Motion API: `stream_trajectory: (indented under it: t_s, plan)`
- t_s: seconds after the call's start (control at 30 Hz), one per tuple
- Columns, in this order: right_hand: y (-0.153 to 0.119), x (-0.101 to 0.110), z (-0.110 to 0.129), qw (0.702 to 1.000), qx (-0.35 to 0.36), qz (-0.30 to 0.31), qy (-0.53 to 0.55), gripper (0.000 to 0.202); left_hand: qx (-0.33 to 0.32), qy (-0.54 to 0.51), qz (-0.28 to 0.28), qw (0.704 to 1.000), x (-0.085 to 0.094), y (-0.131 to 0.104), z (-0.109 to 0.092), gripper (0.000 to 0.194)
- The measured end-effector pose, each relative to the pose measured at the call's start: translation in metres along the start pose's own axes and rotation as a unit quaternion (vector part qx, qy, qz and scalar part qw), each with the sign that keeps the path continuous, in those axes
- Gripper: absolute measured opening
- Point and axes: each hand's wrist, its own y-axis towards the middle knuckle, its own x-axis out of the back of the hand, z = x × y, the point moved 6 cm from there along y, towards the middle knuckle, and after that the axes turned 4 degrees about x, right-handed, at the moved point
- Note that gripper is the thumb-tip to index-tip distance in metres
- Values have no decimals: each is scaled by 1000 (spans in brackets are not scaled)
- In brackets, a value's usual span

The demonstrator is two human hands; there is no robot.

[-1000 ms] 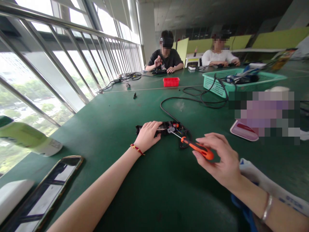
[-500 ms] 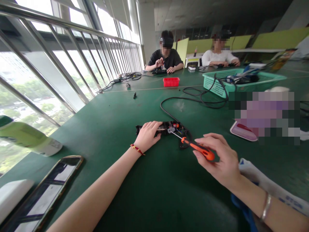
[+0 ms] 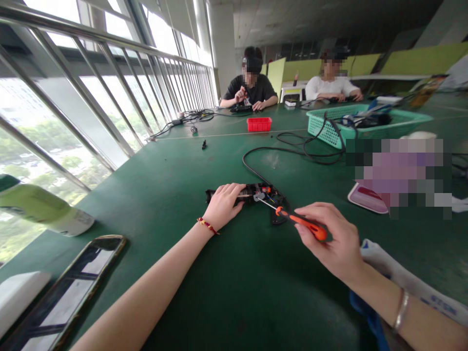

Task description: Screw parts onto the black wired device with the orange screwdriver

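My left hand is wrapped over the body of a black corded device lying on the green table, its housing open. Coloured wires, a grey part and a small orange part show at its right-hand section; the body under my palm is hidden. In my right hand is an orange-and-black screwdriver, pinched by the handle between thumb and fingers. Its shaft points left and its tip is at the grey part inside the device.
A black cable runs from the device towards a teal basket of tools. Beyond is a red bin; nearer left are a phone and a green bottle. Two people sit across the table.
My right hand's fingers have closed in a little on the screwdriver handle, which has shifted very slightly. My left hand and the device have stayed in place.
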Motion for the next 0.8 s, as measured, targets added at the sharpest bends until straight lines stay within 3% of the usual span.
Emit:
stream_trajectory:
  t_s: [0.23,0.4,0.8]
  plan:
    - [-3,1,1,999,26,-26,4,41,-3,8,-2,1000,2,0,-2,36]
    - [-1,0,6,999,37,-4,-15,32,1,6,3,1000,3,-1,-2,35]
    - [6,3,-1,997,-44,31,-50,22,8,3,12,1000,2,-1,-1,37]
